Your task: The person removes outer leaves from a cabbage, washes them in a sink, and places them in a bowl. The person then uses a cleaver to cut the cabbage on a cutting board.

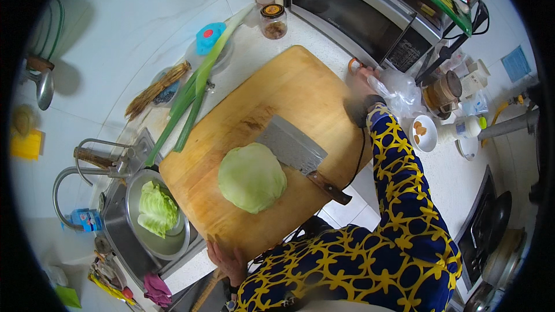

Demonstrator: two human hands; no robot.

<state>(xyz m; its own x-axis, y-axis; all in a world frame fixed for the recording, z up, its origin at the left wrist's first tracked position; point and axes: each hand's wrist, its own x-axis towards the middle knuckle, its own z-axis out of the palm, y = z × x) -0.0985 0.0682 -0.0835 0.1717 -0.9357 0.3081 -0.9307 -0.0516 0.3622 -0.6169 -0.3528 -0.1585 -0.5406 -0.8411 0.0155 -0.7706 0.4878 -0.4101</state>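
A pale green cabbage (pixel 252 177) sits on a large wooden cutting board (pixel 299 78). Right beside it lies a cleaver (pixel 292 143), its wooden handle (pixel 329 187) pointing towards me. My left hand (pixel 226 260) is at the board's near left edge, fingers apart and touching it. Beyond the board's right side, my right hand (pixel 366 80) reaches to an orange loop handle (pixel 354 65) in front of the microwave oven (pixel 347 17). A clear plastic bag (pixel 401 91) lies against that hand; its grip is partly hidden.
Left, a metal bowl (pixel 173 249) with cabbage leaves (pixel 157 210) stands in the sink (pixel 119 229) below the faucet (pixel 60 186). A long leek (pixel 201 80) lies along the board's far left edge. A lidded jar (pixel 273 21) stands behind; a white bowl (pixel 422 133) is at right.
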